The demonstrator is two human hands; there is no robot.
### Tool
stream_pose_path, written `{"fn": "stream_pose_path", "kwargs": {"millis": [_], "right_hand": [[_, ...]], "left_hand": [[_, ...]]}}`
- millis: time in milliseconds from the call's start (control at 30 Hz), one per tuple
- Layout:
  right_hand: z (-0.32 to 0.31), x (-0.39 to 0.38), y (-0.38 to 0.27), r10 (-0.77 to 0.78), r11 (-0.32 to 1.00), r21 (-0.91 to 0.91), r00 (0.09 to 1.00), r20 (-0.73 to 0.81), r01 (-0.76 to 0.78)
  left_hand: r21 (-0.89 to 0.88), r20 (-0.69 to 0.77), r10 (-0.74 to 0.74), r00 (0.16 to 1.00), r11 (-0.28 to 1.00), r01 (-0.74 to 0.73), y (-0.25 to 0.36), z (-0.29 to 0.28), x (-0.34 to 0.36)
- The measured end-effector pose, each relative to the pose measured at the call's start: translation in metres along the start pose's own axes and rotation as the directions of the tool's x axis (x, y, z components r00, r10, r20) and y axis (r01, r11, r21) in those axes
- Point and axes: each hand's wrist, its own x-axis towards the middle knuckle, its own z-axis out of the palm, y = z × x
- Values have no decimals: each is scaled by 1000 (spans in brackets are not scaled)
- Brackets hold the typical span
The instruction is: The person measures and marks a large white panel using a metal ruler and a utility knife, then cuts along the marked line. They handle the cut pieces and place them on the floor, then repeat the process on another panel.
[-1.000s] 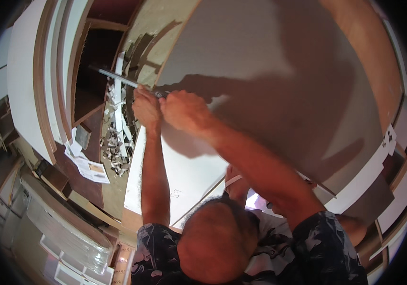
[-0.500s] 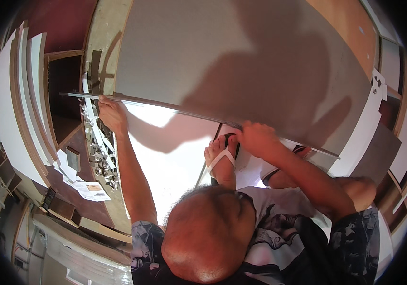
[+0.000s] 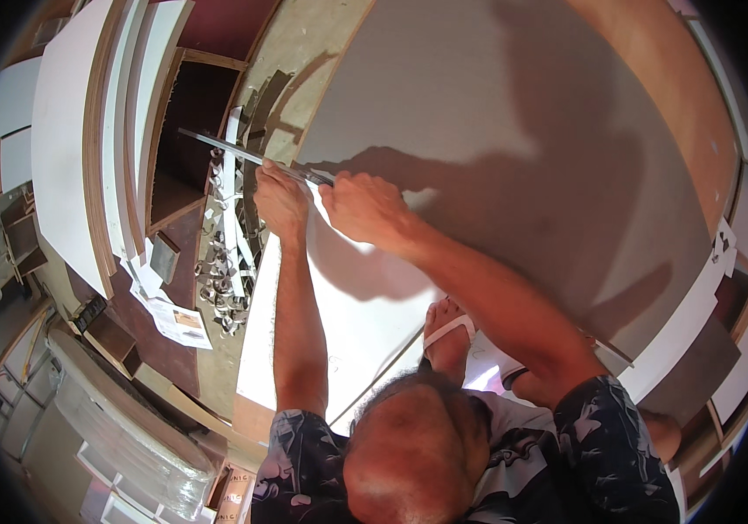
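My left hand (image 3: 280, 199) grips a long metal straightedge (image 3: 215, 141) at the left edge of a large grey board (image 3: 426, 79). Just right of it, my right hand (image 3: 363, 205) is closed over the straightedge around a small dark object, too hidden to name. The bar runs on beneath my right forearm toward the lower right. A white board (image 3: 339, 323) lies below both hands, with a shadow across it. A sandalled foot (image 3: 448, 345) rests at that board's right side, and a bald head (image 3: 413, 450) fills the bottom middle.
Stacked white panels (image 3: 64, 131) and an open dark box (image 3: 186, 113) are at the left. Papers (image 3: 177, 323) and curly offcuts (image 3: 225, 288) lie below them. A plastic-wrapped item (image 3: 129, 419) is at the lower left, more panels (image 3: 732, 367) at the right.
Since half a second ago my right hand has moved left along the straightedge, from near the foot to beside my left hand, much as a second ago. The view has shifted.
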Motion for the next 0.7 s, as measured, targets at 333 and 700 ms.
{"fn": "stream_pose_path", "kwargs": {"millis": [333, 700], "right_hand": [[9, 24, -29, 56, 998, 19, 996, 65, -57], [-7, -97, 62, 246, 968, -61, 968, 43, -244]], "left_hand": [[69, 25, -2, 1000, 998, 0, -17, 9, 8], [-9, -25, 155, 988, 988, -155, -9, 10, -3]]}}
